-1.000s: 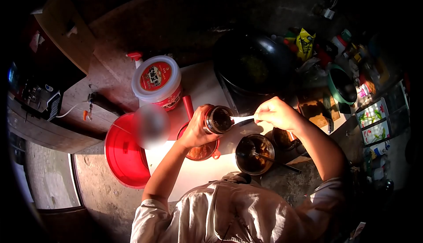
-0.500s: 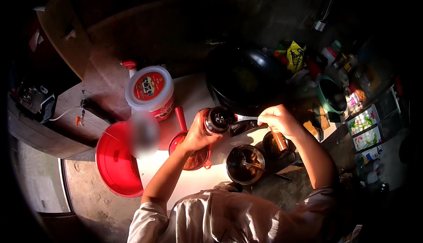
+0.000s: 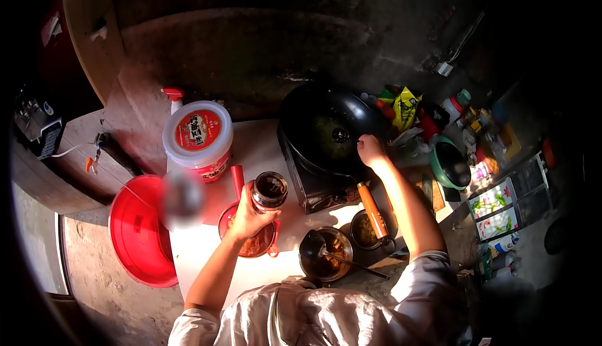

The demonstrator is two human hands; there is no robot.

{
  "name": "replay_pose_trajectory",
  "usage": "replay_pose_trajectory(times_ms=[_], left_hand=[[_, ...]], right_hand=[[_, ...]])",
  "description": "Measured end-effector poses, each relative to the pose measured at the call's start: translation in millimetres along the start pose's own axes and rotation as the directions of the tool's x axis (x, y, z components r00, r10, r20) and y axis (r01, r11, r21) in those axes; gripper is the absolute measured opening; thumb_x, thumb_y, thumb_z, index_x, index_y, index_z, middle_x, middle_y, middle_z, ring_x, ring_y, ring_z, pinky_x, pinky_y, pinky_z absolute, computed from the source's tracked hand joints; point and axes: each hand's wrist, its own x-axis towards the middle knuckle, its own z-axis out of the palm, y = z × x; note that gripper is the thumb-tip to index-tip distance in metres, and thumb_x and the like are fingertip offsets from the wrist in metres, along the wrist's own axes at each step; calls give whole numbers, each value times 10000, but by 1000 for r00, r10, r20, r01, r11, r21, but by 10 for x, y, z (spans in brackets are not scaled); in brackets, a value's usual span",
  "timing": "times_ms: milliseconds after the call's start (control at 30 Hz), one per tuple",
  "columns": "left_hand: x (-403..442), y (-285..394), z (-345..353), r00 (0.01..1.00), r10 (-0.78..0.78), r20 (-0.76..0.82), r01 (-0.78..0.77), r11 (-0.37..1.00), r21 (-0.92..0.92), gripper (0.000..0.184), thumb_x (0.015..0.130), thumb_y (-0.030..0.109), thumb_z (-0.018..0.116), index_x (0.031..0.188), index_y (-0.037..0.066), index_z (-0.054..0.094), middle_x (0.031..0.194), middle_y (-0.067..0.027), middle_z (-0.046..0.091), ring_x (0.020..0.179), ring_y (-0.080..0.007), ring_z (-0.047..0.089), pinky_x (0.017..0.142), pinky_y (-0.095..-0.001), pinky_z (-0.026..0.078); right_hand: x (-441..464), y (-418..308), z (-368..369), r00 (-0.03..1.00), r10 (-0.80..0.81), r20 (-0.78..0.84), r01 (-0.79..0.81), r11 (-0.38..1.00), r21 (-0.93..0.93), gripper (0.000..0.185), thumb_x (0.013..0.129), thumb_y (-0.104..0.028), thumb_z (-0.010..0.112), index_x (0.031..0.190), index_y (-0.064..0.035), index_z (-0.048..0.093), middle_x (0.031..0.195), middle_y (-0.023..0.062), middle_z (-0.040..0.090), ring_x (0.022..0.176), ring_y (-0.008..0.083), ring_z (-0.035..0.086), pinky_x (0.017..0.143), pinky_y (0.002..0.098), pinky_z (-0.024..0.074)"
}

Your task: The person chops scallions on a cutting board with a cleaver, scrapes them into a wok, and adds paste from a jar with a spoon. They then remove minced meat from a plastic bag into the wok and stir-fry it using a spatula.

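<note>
Left hand (image 3: 249, 213) grasps a jar (image 3: 270, 189) near center; right hand (image 3: 371, 150), clenched above the wok (image 3: 307, 111), holds something unclear.

A wrinkled, pale shirt (image 3: 282, 314). Its loose sleeves (image 3: 423, 280) end well behind the bare left hand (image 3: 252, 215) and right hand (image 3: 371, 150).

Dim room, hard sunlight patches, dark curved edges.

1 head camera looks down on the table (image 3: 194, 246), dark edges unclear.
</note>
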Motion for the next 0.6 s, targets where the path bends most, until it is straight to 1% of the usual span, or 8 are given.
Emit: replay_pose_trajectory(times_ms=[33, 67, 133, 200, 433, 467, 533, 600], left_hand=[[-64, 35, -18, 998, -55, -4, 55, 997, -54, 727, 590, 95, 735, 1152, -20, 288, 1051, -123, 469, 983, -179, 483, 840, -313, 421], [-114, -14, -52, 999, -53, -8, 52, 997, -55, 727, 590, 95, 735, 1152, -20, 288, 1051, -123, 469, 983, -179, 483, 840, -313, 421], [-210, -106, -118, 999, 38, -37, -36, 997, 64, 756, 588, 114, 746, 1167, -18, 278, 1079, -134, 465, 1014, -197, 479, 873, -330, 400], [-278, -125, -140, 999, 6, -43, -7, 1000, -8, 782, 583, 131, 757, 1177, -19, 272, 1096, -141, 462, 1027, -209, 474, 895, -337, 382], [-315, -12, -100, 999, -22, -26, 24, 998, 53, 781, 581, 109, 752, 1182, -12, 268, 1099, -130, 454, 1039, -200, 459, 903, -325, 372], [-320, -19, -91, 999, -24, -23, 26, 997, 67, 778, 582, 103, 749, 1183, -10, 268, 1099, -129, 451, 1042, -198, 455, 905, -323, 370], [-334, -13, -80, 1000, -25, -13, 26, 999, 46, 785, 579, 102, 747, 1187, -16, 265, 1100, -134, 445, 1043, -199, 450, 904, -323, 369], [-358, -6, -79, 999, 36, -4, -36, 997, 67, 791, 575, 103, 746, 1187, -24, 262, 1097, -136, 446, 1040, -201, 450, 900, -323, 369]], right_hand=[[-1, -66, 41, 996, -85, -28, 79, 984, -160, 66, 702, -47, 514, 653, -11, 540, 695, 188, 586, 649, 303, 592, 536, 342, 463], [61, -55, 137, 994, -89, 70, 108, 938, -329, 92, 741, -70, 483, 726, -19, 558, 746, 170, 594, 746, 301, 602, 574, 365, 479], [48, -136, 190, 978, -189, 90, 209, 847, -489, 137, 766, -91, 449, 795, -16, 560, 770, 148, 597, 737, 284, 601, 590, 360, 487], [38, -180, 205, 964, -242, 107, 262, 805, -532, 144, 764, -89, 445, 806, -10, 557, 785, 138, 597, 733, 274, 599, 597, 356, 487], [-40, -235, 102, 931, -333, 152, 353, 707, -612, 152, 756, -86, 441, 828, -3, 547, 848, 130, 580, 762, 250, 584, 650, 335, 484], [-49, -240, 75, 931, -333, 149, 351, 707, -614, 152, 756, -86, 441, 828, -3, 547, 848, 130, 580, 762, 250, 584, 650, 335, 484], [-63, -248, 9, 979, -170, 115, 205, 806, -555, 151, 775, -93, 431, 843, -27, 549, 912, 147, 573, 817, 279, 580, 671, 362, 482], [-74, -232, -77, 999, -14, -44, -8, 893, -449, 168, 801, -125, 431, 883, -46, 553, 859, 146, 595, 773, 343, 578, 692, 424, 467]])
